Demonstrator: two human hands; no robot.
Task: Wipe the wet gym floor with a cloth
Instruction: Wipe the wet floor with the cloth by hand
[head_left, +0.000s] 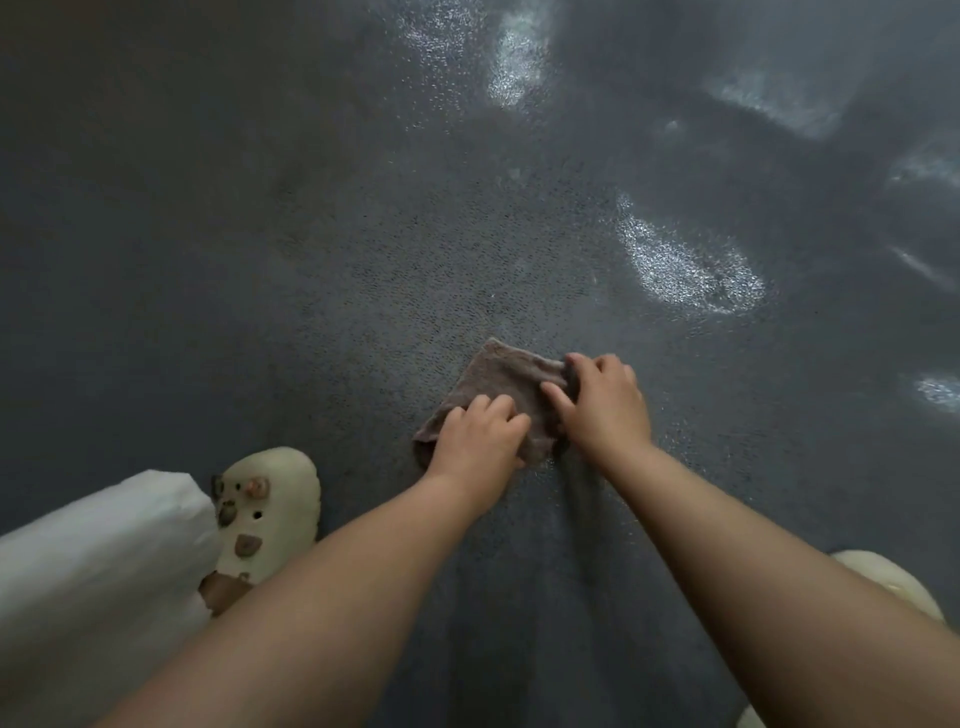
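A brown-grey cloth (501, 382) lies spread on the dark speckled gym floor (363, 270) in front of me. My left hand (480, 434) rests on the cloth's near left part, its fingers curled down into the fabric. My right hand (605, 402) is on the cloth's right edge, with fingers and thumb bent round a bunched fold there. Both arms reach forward from the bottom of the view. The cloth's near right corner is hidden under my hands.
Shiny wet patches (685, 265) glisten on the floor to the right and further ahead (514, 62). My left foot in a cream clog (270, 499) stands at the lower left beside a white trouser leg (93, 571). Another cream clog (893, 587) shows at the lower right.
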